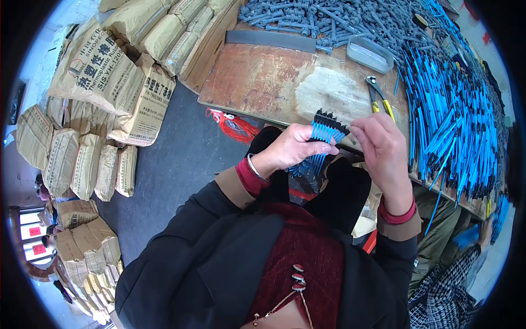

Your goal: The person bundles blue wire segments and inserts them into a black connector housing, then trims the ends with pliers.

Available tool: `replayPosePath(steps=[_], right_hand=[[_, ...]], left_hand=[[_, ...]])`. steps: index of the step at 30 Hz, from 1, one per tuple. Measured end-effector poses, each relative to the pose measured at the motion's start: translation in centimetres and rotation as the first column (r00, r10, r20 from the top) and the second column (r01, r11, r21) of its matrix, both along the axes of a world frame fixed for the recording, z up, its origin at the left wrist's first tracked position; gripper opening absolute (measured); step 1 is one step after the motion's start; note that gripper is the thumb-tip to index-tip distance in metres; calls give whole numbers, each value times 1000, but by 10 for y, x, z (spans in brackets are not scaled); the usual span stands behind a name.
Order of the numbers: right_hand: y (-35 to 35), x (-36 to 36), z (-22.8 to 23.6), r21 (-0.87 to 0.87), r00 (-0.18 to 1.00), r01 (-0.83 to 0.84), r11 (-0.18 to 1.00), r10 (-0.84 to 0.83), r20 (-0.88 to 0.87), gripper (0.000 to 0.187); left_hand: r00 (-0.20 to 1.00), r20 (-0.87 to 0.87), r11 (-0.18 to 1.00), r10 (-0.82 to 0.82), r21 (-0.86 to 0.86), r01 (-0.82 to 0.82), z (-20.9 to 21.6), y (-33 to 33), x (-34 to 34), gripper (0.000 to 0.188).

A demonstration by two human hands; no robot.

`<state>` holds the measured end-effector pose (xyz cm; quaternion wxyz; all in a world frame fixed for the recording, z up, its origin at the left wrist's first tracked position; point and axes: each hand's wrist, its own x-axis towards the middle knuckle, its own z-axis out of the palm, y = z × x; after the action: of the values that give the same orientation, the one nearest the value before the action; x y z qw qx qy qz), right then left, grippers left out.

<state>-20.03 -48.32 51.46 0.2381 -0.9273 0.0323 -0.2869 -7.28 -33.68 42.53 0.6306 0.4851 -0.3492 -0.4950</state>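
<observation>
My left hand point(293, 145) is closed round a fanned row of blue tubes with black tips point(327, 130), held over my lap with the tips upward. The lower ends of the tubes hang below my fingers. Just right of the row, my right hand point(387, 145) is raised with thumb and fingers pinched close to the rightmost black tip. What lies in that pinch, if anything, is too small to make out. Behind my right hand, pincers with yellow handles point(375, 92) lie on the wooden table point(246, 77).
A large pile of blue tubes point(449, 120) covers the table's right side. Grey plastic fittings point(339, 19) heap at the back, near a grey strip point(271, 40) and a clear tray point(370, 54). Paper sacks point(101, 77) stand at left. Red strings point(235, 127) hang under the table edge. Another person's patterned sleeve point(446, 296) shows lower right.
</observation>
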Motion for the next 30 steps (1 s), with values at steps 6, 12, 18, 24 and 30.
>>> replayPosePath(steps=[6,12,18,24,30], right_hand=[[0,7,0,-107,998,-65,992,63,-23,10],[-27,25,2,-90,988,-154,984,150,-43,12],[-149,101,-15,-116,915,302,946,-322,-244,19],[-184,152,-51,-390,713,272,880,-457,-532,17],[-195,153,-42,-445,701,123,887,-395,-594,13]], left_hand=[[1000,-18,1000,-18,-5,18,-6,0,-1,15],[998,43,999,-44,32,42,-15,10,5,18],[960,279,992,-7,-123,43,-7,11,5,19],[963,268,974,20,-222,41,-6,9,6,23],[967,257,985,3,-166,41,0,7,10,23]])
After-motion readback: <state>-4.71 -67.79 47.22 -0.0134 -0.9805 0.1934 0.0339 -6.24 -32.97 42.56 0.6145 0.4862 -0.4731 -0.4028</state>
